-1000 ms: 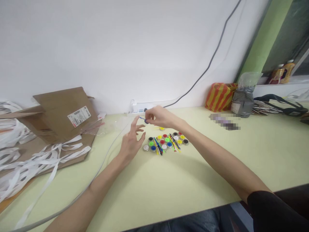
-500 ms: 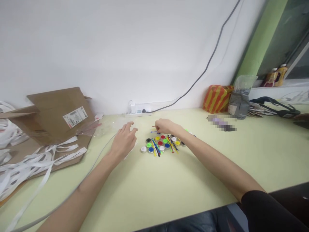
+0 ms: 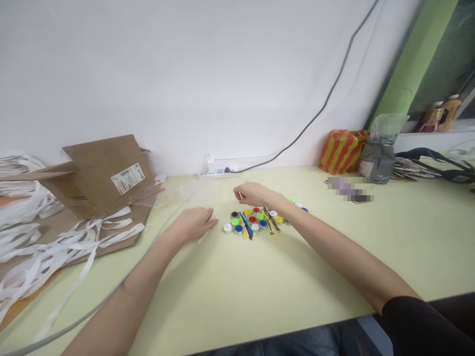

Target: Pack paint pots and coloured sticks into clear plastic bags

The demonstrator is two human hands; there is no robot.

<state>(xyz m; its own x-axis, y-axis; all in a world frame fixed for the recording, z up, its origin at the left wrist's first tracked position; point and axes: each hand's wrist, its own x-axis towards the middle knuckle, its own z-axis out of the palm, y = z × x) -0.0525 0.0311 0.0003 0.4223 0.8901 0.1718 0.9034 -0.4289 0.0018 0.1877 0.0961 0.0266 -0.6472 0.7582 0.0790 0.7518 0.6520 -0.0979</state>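
My right hand [image 3: 254, 194] is closed in a pinch just behind a cluster of small parts. A small orange stick [image 3: 240, 196] shows at its fingertips, mostly hidden by them. Round clear pots with coloured caps, such as a white one [image 3: 227, 228] and a red one [image 3: 253, 219], stand in rows. Two bundles of thin coloured sticks [image 3: 245, 226] lie among them. To the left, my left hand [image 3: 193, 223] hovers low or rests on the table, thumb and forefinger apart. A thin white strip [image 3: 202, 239] lies under its thumb; nothing shows held there.
An open cardboard box [image 3: 89, 183] and tangled white bands [image 3: 92, 242] cover the left side. A grey cable [image 3: 111, 291] runs past my left forearm. Along the wall are a power strip [image 3: 218, 170], a striped bag [image 3: 339, 151] and a grey bag [image 3: 376, 158].
My left hand has lowered and its fingers have drawn in over the white strip. My right hand has lifted slightly back; the blue stick beside it no longer shows. The view has swung a little left.
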